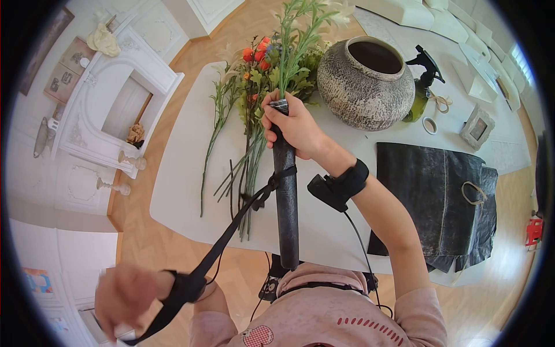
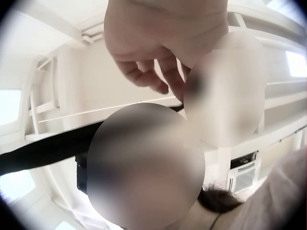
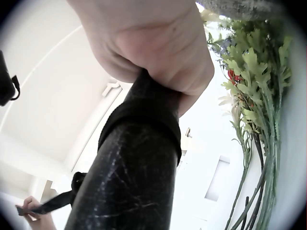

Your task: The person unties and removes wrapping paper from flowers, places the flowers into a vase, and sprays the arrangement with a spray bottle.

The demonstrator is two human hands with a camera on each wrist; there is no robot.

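My right hand (image 1: 300,124) grips the upper end of a dark, scuffed roll of wrapping (image 1: 286,214), held upright over the table's near edge. A green leafy stem (image 1: 289,52) stands out of its top. Round the roll's middle goes a black ribbon (image 1: 231,226), with a knot at its left side. The ribbon stretches down left to my left hand (image 1: 128,298), which is blurred in the head view. In the right wrist view, the left hand (image 3: 39,219) pinches the ribbon's end between fingers and thumb. The palm hides part of the roll's top there.
Loose flowers and stems (image 1: 245,150) lie left of the roll on the white table (image 1: 179,173). Behind are a rough grey vase (image 1: 370,95) and a green spray bottle (image 1: 417,105). To the right lie dark sheets (image 1: 410,196), a tape roll (image 1: 429,125) and a grey frame (image 1: 478,127).
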